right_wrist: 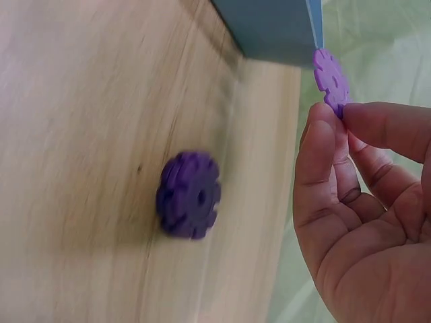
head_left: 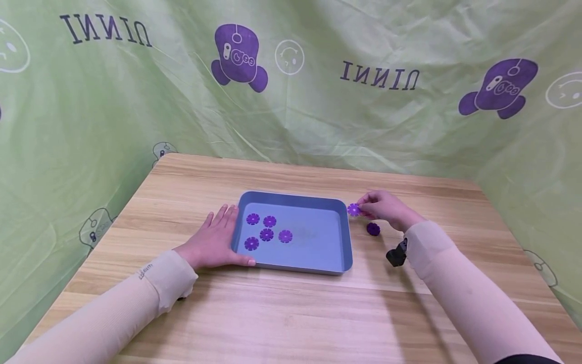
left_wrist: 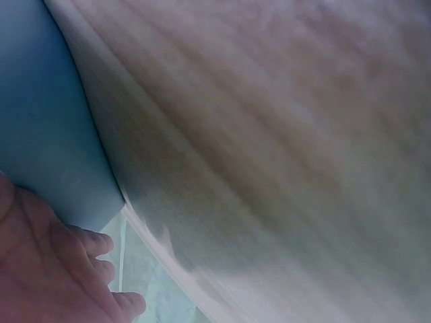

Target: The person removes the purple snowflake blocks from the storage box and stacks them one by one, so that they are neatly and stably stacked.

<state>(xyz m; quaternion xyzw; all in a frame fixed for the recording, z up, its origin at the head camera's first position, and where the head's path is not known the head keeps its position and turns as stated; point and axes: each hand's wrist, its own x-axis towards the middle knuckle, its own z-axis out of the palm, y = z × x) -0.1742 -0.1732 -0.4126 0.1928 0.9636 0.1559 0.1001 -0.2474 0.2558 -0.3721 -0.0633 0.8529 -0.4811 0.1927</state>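
A blue-grey rectangular tray [head_left: 313,253] lies on the table, with several purple notched discs [head_left: 285,236] spread flat over its left half. My left hand [head_left: 213,243] rests against the tray's left side, fingers straight and spread, thumb along the near left corner. Just beyond the tray's right rim, my right hand [head_left: 385,207] pinches one purple notched disc [right_wrist: 331,77] between thumb and index finger. Below that hand, a small stack of darker purple notched discs [right_wrist: 188,195] sits on the table, right of the tray.
The wood-grain table [head_left: 291,318] has its far edge close to a green printed curtain [head_left: 309,126], which also hangs at both sides. A black wrist camera [head_left: 397,254] sticks out from the right sleeve, low over the table.
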